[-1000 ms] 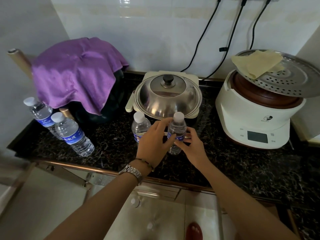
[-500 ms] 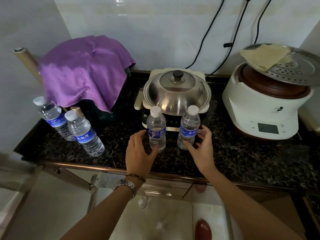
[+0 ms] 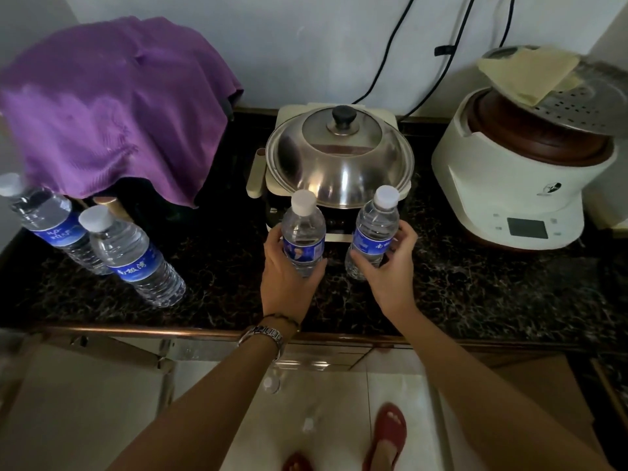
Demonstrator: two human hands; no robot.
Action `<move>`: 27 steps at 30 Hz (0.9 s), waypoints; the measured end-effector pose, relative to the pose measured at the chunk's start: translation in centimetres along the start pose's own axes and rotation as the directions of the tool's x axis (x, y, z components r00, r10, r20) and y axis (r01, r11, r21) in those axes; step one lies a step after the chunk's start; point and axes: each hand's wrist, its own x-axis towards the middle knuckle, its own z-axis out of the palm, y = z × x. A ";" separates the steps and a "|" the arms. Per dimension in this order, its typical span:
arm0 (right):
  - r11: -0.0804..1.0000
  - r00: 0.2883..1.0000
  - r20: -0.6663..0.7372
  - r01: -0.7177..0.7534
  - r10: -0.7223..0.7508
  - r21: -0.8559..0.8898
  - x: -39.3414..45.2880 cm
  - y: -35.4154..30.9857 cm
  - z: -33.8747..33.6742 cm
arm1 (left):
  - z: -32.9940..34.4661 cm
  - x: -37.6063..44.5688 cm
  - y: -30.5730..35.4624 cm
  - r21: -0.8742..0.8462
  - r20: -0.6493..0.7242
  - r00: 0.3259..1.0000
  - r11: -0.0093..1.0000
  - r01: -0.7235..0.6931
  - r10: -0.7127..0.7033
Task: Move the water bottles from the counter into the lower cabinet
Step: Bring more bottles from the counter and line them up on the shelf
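Several clear water bottles with blue labels and white caps stand on the dark speckled counter (image 3: 475, 294). My left hand (image 3: 289, 280) is wrapped around the middle-left bottle (image 3: 303, 229). My right hand (image 3: 390, 266) grips the middle-right bottle (image 3: 373, 229). Both bottles are upright in front of the pot. Two more bottles (image 3: 132, 256) (image 3: 47, 222) stand together at the counter's left end. Below the counter edge, bottle caps (image 3: 272, 384) show dimly in the open lower cabinet.
A steel-lidded electric pot (image 3: 339, 158) sits right behind the held bottles. A white cooker (image 3: 516, 185) with a perforated steel tray stands at the right. A purple cloth (image 3: 112, 107) covers something at the back left. Black cords hang on the wall.
Both hands were together on the right bottle, then spread apart. Now each hand has closed around its own bottle. The camera has moved closer.
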 end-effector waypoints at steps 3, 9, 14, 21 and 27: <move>1.000 1.000 -0.021 -0.010 0.010 0.006 0.4 0.1 0.5 | 0.3 0.4 0.2 -0.051 -0.007 1.000 0.999 0.005 -0.005; 0.999 0.997 -0.063 -0.047 0.048 0.020 0.5 0.4 1.0 | 0.6 0.8 0.1 -0.139 0.006 1.000 0.990 0.018 -0.017; 0.998 0.997 -0.049 -0.055 0.056 0.024 0.6 0.4 1.3 | 0.7 1.2 0.3 -0.182 0.027 0.999 0.982 0.046 -0.042; 0.996 0.995 0.040 -0.091 0.092 -0.006 0.0 -1.0 0.2 | -0.4 1.1 0.7 -0.184 0.086 0.994 0.979 0.089 -0.074; 0.994 0.993 0.046 -0.107 0.106 0.017 -3.3 -2.4 -1.7 | -3.2 -1.1 1.4 -0.066 0.061 0.995 0.994 0.085 -0.081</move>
